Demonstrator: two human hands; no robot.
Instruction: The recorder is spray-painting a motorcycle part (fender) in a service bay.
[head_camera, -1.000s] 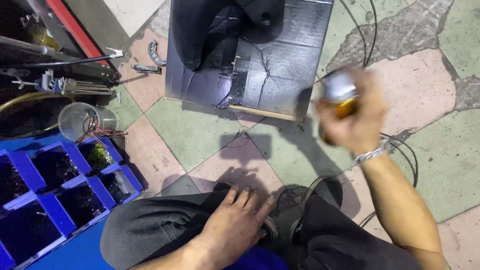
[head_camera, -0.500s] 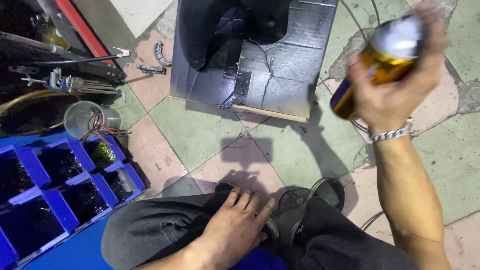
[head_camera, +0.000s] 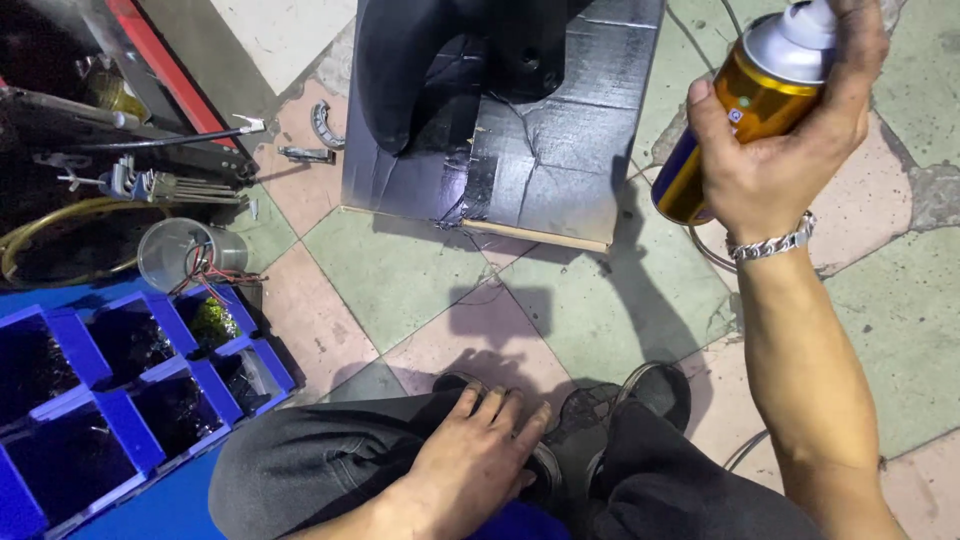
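Amber-gold spray can (head_camera: 752, 105) w/ a silver-grey top sat tilted in the right hand (head_camera: 785, 150), fingers wrapped tight round the body, a finger up at the nozzle; whether it pressed down couldn't be told. A chain bracelet (head_camera: 772, 245) circled that wrist. Can was held up in the air at upper right, above the tiled floor (head_camera: 400, 270) and just beside the right edge of a dark taped board (head_camera: 560, 170), not touching it. A black curved plastic part (head_camera: 440, 60) lay on the board's far end. Left hand (head_camera: 470, 465) rested flat on the person's knee in grey trousers, fingers spread loosely fwd, holding nothing, well apart from the can. Dark shoes (head_camera: 640, 400) showed between the knees. At left, blue compartment bins (head_camera: 110, 400) stood beside the leg, w/ a clear plastic cup (head_camera: 185, 255) of red wires just behind them. Farther back-left lay metal tools (head_camera: 150, 185) and a yellowish hose, near a small curved metal piece (head_camera: 325, 125) on the floor.
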